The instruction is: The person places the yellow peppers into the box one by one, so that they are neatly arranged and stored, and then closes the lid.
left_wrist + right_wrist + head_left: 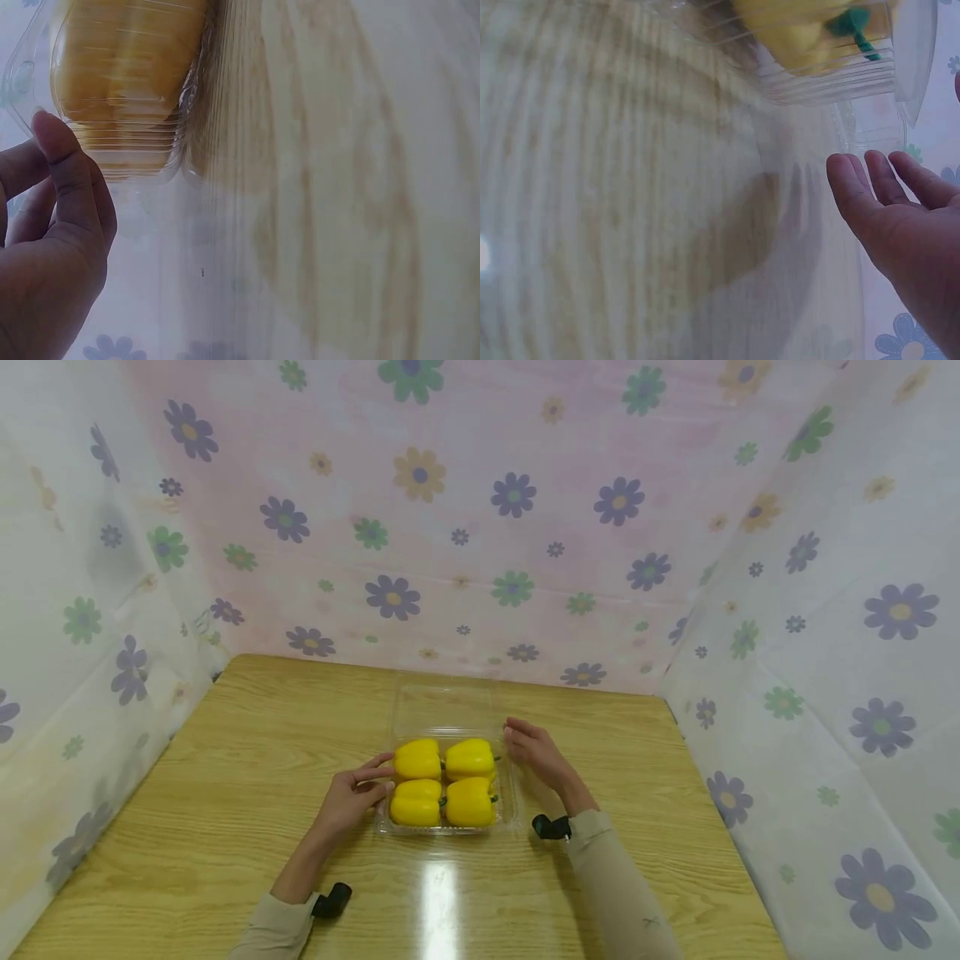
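Observation:
Several yellow bell peppers [470, 802] with green stems lie in a clear plastic clamshell container [506, 802]. Its see-through lid [444, 706] is folded back toward the rear wall. At the container's left side, my left hand [352, 795] holds the rim; the left wrist view shows the thumb [56, 139] against that edge with a finger behind it. My right hand [538, 753] is beside the far right corner. Its fingers [851, 187] are extended and apart from the container wall in the right wrist view, gripping nothing.
Everything stands on a wood-grain table [270, 752]. A flowered sheet [465, 527] encloses the back and both sides. Each wrist carries a small black camera, one near the left cuff [332, 901] and one near the right cuff [551, 827].

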Demonstrator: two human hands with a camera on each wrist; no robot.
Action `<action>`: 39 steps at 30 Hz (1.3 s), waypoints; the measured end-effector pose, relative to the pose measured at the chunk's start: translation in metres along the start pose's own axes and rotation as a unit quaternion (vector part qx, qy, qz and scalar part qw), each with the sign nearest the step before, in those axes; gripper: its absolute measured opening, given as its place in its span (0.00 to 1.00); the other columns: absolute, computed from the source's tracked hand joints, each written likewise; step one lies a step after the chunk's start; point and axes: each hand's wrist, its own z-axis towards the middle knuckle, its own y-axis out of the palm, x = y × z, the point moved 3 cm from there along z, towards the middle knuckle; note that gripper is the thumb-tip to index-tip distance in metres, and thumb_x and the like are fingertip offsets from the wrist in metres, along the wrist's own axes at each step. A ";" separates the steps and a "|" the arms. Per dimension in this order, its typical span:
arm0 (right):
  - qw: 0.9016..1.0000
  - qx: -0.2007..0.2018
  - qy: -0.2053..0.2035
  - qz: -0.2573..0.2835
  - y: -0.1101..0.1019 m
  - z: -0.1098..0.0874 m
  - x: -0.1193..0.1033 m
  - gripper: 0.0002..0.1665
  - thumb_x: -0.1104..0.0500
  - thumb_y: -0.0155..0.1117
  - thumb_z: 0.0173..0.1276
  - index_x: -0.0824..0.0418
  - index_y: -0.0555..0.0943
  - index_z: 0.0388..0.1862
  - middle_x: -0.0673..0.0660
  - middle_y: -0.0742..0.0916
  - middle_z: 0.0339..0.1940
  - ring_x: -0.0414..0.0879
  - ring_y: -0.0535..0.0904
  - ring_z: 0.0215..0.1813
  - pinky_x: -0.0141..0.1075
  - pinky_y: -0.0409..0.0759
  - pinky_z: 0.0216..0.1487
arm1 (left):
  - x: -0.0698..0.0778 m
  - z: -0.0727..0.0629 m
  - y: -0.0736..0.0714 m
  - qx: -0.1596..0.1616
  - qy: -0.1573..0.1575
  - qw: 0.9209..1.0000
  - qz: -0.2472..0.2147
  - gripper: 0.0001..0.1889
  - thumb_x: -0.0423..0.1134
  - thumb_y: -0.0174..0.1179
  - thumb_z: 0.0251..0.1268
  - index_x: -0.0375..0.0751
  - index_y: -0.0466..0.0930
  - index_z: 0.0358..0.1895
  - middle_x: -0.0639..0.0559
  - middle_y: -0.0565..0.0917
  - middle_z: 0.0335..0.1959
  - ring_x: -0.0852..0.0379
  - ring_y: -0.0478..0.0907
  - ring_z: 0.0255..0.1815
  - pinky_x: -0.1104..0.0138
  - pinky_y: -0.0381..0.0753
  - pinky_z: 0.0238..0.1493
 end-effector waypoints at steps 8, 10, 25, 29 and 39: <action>0.999 0.023 0.003 0.027 -0.003 0.009 -0.006 0.36 0.56 0.48 0.84 0.73 0.53 0.81 0.72 0.60 0.80 0.65 0.60 0.79 0.53 0.63 0.77 | 0.000 0.002 -0.001 -0.002 0.004 1.000 -0.001 0.16 0.27 0.61 0.71 0.21 0.80 0.58 0.35 0.67 0.76 0.60 0.83 0.38 0.71 0.80 0.28; 0.999 0.026 0.004 0.038 -0.003 0.011 -0.005 0.35 0.57 0.48 0.84 0.73 0.53 0.80 0.71 0.60 0.80 0.64 0.60 0.79 0.52 0.63 0.77 | -0.001 0.002 -0.001 -0.001 0.000 1.000 -0.001 0.16 0.27 0.61 0.72 0.21 0.80 0.58 0.36 0.67 0.76 0.60 0.83 0.38 0.71 0.80 0.28; 0.997 0.061 -0.052 -0.003 -0.010 0.016 -0.013 0.31 0.63 0.53 0.81 0.77 0.61 0.75 0.74 0.67 0.75 0.66 0.64 0.76 0.49 0.69 0.74 | 0.000 0.008 -0.003 -0.005 -0.004 1.000 0.008 0.16 0.27 0.60 0.72 0.22 0.80 0.58 0.37 0.66 0.77 0.55 0.84 0.50 0.71 0.80 0.30; 0.996 0.067 -0.056 -0.006 -0.010 0.014 -0.017 0.30 0.65 0.53 0.80 0.78 0.62 0.74 0.75 0.67 0.75 0.67 0.64 0.76 0.51 0.67 0.75 | 0.001 0.009 -0.003 -0.008 -0.004 1.000 0.003 0.16 0.26 0.60 0.72 0.21 0.80 0.58 0.36 0.66 0.77 0.58 0.84 0.47 0.71 0.80 0.30; 0.989 0.109 -0.098 -0.019 -0.012 0.019 -0.031 0.28 0.67 0.56 0.78 0.77 0.65 0.72 0.80 0.70 0.68 0.58 0.76 0.64 0.29 0.79 0.59 | 0.004 0.010 -0.002 -0.003 -0.004 1.000 0.014 0.15 0.26 0.61 0.71 0.21 0.81 0.57 0.37 0.67 0.76 0.57 0.82 0.50 0.73 0.80 0.32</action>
